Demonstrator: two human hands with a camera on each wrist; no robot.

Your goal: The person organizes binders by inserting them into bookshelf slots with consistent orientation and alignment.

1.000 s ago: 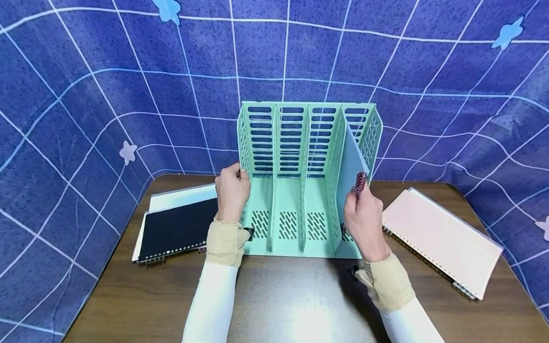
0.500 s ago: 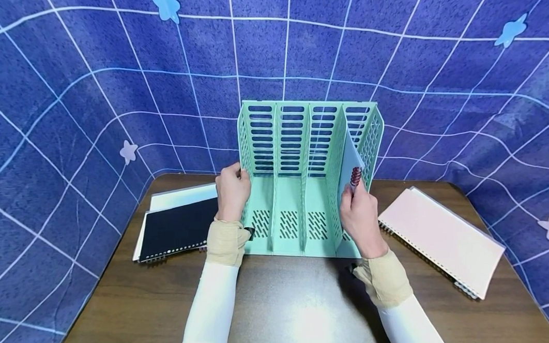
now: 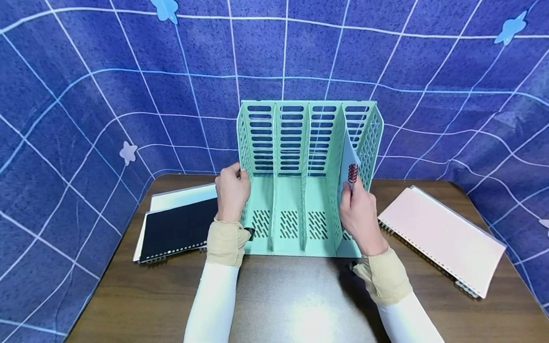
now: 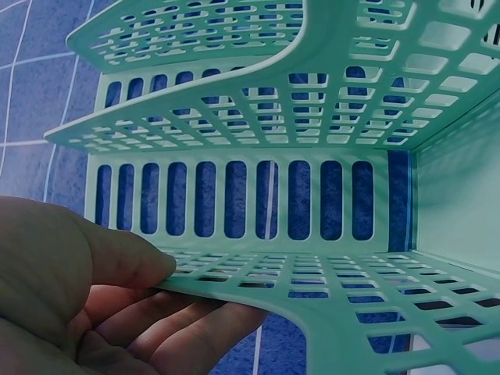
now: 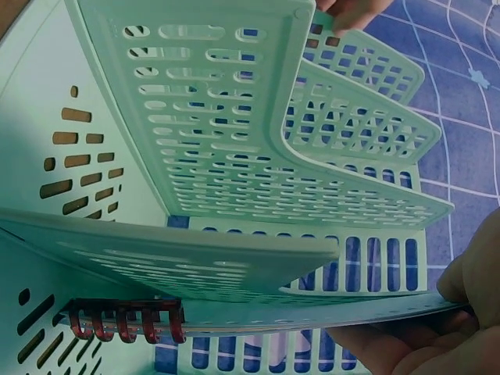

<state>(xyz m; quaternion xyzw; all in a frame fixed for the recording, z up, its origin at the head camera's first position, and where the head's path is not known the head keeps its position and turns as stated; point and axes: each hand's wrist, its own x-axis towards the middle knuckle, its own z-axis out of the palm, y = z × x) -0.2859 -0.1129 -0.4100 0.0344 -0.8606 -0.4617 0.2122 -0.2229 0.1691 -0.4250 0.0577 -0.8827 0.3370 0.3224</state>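
A mint-green file rack [image 3: 288, 194] with upright perforated dividers stands on the table. At its left end my left hand [image 3: 231, 193] pinches the outer side wall, thumb inside and fingers outside, as the left wrist view shows. My right hand [image 3: 362, 216] grips a light-blue notebook [image 3: 346, 160] with red spiral binding by its near edge. The notebook stands upright inside the rightmost compartment, close beside that compartment's left divider. In the right wrist view, part of the red coil [image 5: 125, 320] shows low near the rack floor. The other compartments hold nothing visible.
Left of the rack lies a black-covered notebook [image 3: 179, 228] on other light-covered ones. A pale pink spiral notebook [image 3: 443, 240] lies at the right, with another cover under it. A blue gridded cloth [image 3: 195, 82] hangs behind the wooden table [image 3: 281, 306].
The right hand and the notebook's near edge have shifted slightly left and the notebook sits closer to the divider. The left hand stays on the side wall.
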